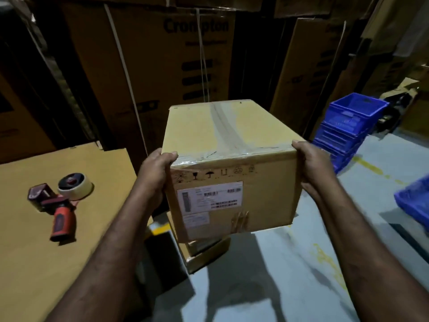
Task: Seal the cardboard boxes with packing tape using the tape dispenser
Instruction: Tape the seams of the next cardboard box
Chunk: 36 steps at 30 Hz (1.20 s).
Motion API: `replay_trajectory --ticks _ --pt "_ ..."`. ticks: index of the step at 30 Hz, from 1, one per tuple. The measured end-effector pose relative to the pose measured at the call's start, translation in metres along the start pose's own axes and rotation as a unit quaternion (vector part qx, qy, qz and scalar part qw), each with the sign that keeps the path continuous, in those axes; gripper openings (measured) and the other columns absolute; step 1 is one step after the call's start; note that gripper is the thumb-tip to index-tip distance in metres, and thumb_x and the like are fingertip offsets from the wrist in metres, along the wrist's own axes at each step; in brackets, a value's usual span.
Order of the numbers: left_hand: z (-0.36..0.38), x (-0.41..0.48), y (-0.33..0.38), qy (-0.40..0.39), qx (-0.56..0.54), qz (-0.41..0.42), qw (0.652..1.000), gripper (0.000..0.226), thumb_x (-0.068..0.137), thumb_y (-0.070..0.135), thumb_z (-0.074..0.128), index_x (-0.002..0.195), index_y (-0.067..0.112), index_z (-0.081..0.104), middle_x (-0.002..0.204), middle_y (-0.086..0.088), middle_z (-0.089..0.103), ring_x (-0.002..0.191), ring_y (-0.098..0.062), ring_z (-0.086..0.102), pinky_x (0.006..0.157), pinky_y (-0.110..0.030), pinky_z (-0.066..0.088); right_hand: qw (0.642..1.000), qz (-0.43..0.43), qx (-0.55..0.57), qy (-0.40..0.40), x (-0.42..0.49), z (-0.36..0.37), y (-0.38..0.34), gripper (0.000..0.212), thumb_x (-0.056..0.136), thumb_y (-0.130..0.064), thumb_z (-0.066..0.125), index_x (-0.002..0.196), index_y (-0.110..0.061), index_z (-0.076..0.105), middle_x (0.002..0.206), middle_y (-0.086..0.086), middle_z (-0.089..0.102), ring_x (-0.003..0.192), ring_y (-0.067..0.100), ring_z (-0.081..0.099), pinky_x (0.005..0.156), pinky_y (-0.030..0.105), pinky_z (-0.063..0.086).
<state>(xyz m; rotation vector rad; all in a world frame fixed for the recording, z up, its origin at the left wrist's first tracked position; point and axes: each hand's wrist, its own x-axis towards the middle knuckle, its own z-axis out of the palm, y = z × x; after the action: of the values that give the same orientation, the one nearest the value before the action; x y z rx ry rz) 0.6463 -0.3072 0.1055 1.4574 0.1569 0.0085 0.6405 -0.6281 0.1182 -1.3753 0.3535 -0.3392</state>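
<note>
taped cardboard box gripped between left hand and right hand, tape dispenser aside

Both bare forearms reach forward, left hand clamped on the near-left top corner of the taped brown cardboard box, right hand flat against its right side, thumbs on top.

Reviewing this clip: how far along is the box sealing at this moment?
Done: the box in hand already carries tape along its top seam and across the near top edge. In hand: the left hand and right hand grip its sides, holding it above another box. The tape dispenser lies untouched on the cardboard surface. Left: whether the lower box is sealed cannot be seen.
</note>
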Motion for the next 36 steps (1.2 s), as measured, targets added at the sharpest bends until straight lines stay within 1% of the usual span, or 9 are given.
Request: replay_trajectory --ticks 5,9,13,18,21,25,29,32,36 --pt "0.011 0.021 -0.038 -0.065 0.049 -0.199 0.977 0.036 0.097 0.026 0.063 0.132 0.028 0.055 0.113 -0.014 0.067 0.096 -0.034 0.066 0.065 -0.042 0.056 0.998 0.019 -0.049 -0.034 0.056 -0.014 0.047 0.016 0.087 -0.027 0.068 0.092 -0.012 0.072 0.09 0.006 0.069 0.082 0.021 0.063 0.066 0.036 0.045" --pt "0.003 0.049 -0.085 -0.062 0.015 -0.287 0.956 0.06 0.087 0.025 0.077 0.139 0.032 0.049 0.142 -0.014 0.051 0.126 -0.05 0.05 0.065 -0.078 0.049 0.995 0.055 -0.062 -0.062 0.093 -0.011 0.091 0.028 0.082 -0.03 0.07 0.102 -0.01 0.073 0.1 0.013 0.073 0.086 0.025 0.067 0.068 0.038 0.05" --pt "0.003 0.071 -0.131 0.001 -0.048 -0.297 0.954 0.041 0.096 0.005 0.06 0.135 0.018 0.054 0.141 -0.014 0.057 0.12 -0.045 0.058 0.067 -0.081 0.046 0.989 0.097 -0.075 -0.089 0.12 0.0 0.144 0.042 0.073 -0.038 0.075 0.107 -0.014 0.072 0.103 0.013 0.073 0.096 0.036 0.069 0.07 0.04 0.053" --pt "-0.005 0.086 -0.177 0.063 -0.046 -0.279 0.957 0.04 0.097 -0.001 0.053 0.132 0.017 0.053 0.128 -0.019 0.065 0.107 -0.051 0.064 0.053 -0.066 0.055 0.962 0.192 -0.081 -0.175 0.156 0.014 0.193 0.063 0.081 -0.031 0.076 0.137 -0.016 0.053 0.113 0.007 0.072 0.097 0.025 0.072 0.068 0.035 0.057" --pt "-0.004 0.099 -0.201 0.094 -0.034 -0.266 0.959 0.036 0.096 -0.003 0.054 0.124 0.02 0.056 0.126 -0.016 0.065 0.111 -0.048 0.062 0.059 -0.066 0.056 0.94 0.227 -0.117 -0.226 0.183 0.021 0.221 0.053 0.091 -0.024 0.069 0.14 -0.021 0.049 0.121 0.002 0.068 0.097 0.018 0.07 0.066 0.029 0.056" --pt "0.005 0.117 -0.254 0.163 -0.046 -0.238 0.956 0.044 0.095 -0.01 0.05 0.124 0.022 0.058 0.12 -0.015 0.069 0.105 -0.04 0.065 0.077 -0.07 0.054 0.916 0.143 -0.235 -0.291 0.208 0.027 0.27 0.042 0.099 -0.016 0.058 0.14 -0.014 0.052 0.126 -0.004 0.059 0.104 0.014 0.057 0.088 0.03 0.045" --pt "0.004 0.125 -0.322 0.211 -0.023 -0.218 0.953 0.049 0.094 -0.011 0.053 0.126 0.026 0.06 0.119 -0.007 0.071 0.11 -0.037 0.066 0.084 -0.073 0.051 0.893 0.099 -0.312 -0.308 0.223 0.021 0.335 0.058 0.098 -0.016 0.06 0.15 -0.007 0.035 0.13 -0.007 0.052 0.116 0.01 0.048 0.103 0.029 0.04" --pt "0.003 0.126 -0.367 0.227 0.01 -0.197 0.954 0.06 0.086 -0.018 0.055 0.132 0.021 0.058 0.123 -0.004 0.07 0.117 -0.032 0.064 0.098 -0.062 0.05 0.867 0.102 -0.364 -0.325 0.232 0.004 0.387 0.077 0.092 -0.031 0.066 0.155 -0.015 0.024 0.151 0.0 0.042 0.134 0.016 0.045 0.113 0.042 0.038" --pt "0.011 0.124 -0.392 0.233 0.071 -0.185 0.952 0.065 0.084 -0.023 0.055 0.139 0.013 0.051 0.128 -0.003 0.067 0.121 -0.022 0.061 0.108 -0.045 0.047 0.845 0.085 -0.411 -0.331 0.235 0.001 0.416 0.078 0.092 -0.025 0.067 0.155 -0.014 0.024 0.151 0.004 0.044 0.136 0.021 0.044 0.112 0.039 0.037"
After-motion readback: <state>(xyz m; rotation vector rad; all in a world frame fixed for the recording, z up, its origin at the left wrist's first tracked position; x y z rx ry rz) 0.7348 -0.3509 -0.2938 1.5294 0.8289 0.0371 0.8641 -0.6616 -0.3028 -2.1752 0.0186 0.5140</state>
